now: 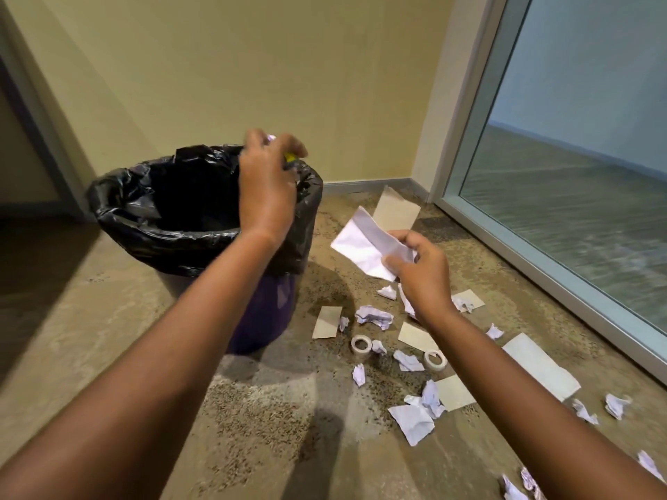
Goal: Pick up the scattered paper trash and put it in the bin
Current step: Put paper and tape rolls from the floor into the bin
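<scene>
Crumpled scraps [413,420] by your right forearm, and many more across the carpet [252,409], aren't yet gathered; you look early on. Your left hand [267,175] hovers over the far rim of the bin [162,232], fingers curled round a small wad [270,138]. Your right hand [420,272] pinches a white sheet [361,240] just right of it.

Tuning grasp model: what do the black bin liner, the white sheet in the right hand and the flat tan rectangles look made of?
Black bin liner: thin plastic film, glossy wrinkles.
White folded sheet in right hand: matte paper, creased.
Flat tan rectangles: probably thin card, matte, uncrumpled.
</scene>
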`<state>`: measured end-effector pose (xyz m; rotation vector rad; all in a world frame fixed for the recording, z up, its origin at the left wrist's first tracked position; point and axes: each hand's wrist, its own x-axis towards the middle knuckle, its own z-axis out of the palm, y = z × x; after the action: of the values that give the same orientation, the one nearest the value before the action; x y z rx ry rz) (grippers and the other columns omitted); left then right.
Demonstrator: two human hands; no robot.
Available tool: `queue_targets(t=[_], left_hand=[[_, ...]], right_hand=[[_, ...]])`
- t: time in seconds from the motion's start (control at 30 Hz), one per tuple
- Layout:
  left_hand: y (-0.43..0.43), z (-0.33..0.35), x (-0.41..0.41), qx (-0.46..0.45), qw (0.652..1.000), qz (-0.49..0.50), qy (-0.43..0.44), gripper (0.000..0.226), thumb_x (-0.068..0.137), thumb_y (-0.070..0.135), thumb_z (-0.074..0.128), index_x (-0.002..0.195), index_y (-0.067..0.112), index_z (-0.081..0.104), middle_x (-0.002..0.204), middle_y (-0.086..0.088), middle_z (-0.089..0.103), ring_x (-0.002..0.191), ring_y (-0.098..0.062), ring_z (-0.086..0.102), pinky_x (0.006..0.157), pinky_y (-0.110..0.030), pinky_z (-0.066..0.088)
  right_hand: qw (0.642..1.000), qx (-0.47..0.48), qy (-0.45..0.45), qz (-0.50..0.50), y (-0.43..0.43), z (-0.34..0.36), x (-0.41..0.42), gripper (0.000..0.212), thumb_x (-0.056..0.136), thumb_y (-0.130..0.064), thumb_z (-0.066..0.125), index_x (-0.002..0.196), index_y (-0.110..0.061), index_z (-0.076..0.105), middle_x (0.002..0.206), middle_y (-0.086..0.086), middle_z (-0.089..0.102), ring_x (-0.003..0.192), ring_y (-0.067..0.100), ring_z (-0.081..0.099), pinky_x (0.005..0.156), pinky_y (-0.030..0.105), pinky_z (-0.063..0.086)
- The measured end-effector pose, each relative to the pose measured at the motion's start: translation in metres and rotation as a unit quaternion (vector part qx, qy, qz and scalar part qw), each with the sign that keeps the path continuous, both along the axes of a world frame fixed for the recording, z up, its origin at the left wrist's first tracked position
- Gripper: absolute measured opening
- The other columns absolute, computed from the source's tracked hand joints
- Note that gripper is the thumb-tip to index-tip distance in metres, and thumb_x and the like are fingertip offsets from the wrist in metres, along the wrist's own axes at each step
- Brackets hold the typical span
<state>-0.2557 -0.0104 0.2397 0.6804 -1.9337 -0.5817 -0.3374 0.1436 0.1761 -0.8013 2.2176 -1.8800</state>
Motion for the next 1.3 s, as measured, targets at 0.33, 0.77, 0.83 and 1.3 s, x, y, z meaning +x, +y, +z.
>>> queue_targets(t=[0.33,0.77,0.83,1.3], left_hand=[[-0.014,-0.021,0.017,-0.004,0.972,0.198,-0.125,0.066,0.088,-0.002,0.047,0.147,0.014,0.023,0.153,-0.017,0.022,0.141,-0.031,0.026,0.117,-0.045,0.017],[0.002,-0.063,0.011,-0.181,0.96,0.197,-0.083,0.076,0.075,0.004,0.046,0.141,0.014,0.009,0.149,-0.019,0.037,0.14,-0.029,0.036,0.114,-0.043,0.026],[0.006,-0.066,0.012,-0.183,0.962,0.18,-0.094,0.067,0.076,0.012,0.028,0.14,0.015,0.009,0.149,-0.019,0.036,0.141,-0.03,0.034,0.115,-0.043,0.023],[0.063,-0.118,-0.001,-0.3,0.92,-0.008,-0.252,0.067,0.074,0.006,0.032,0.141,0.003,0.026,0.147,-0.021,0.037,0.139,-0.033,0.029,0.118,-0.039,0.018]], right_hand=[[0.997,-0.051,0.062,0.014,-0.087,0.069,0.013,0.034,0.082,0.009,0.051,0.109,-0.007,0.063,0.087,-0.007,0.058,0.085,0.016,0.054,0.059,0.02,0.046],[0.954,0.138,0.193,0.181,-0.147,0.068,0.033,0.049,0.091,-0.024,0.052,0.138,-0.025,0.037,0.134,0.015,0.041,0.12,0.027,0.045,0.091,0.024,0.034],[0.953,0.126,0.195,0.196,-0.142,0.068,0.033,0.051,0.091,-0.022,0.051,0.139,-0.025,0.035,0.136,0.014,0.039,0.123,0.024,0.044,0.088,0.019,0.031],[0.982,0.141,0.125,0.006,-0.003,-0.025,-0.015,0.032,0.082,0.002,0.054,0.108,-0.016,0.062,0.113,0.005,0.049,0.104,0.017,0.048,0.088,0.024,0.04]])
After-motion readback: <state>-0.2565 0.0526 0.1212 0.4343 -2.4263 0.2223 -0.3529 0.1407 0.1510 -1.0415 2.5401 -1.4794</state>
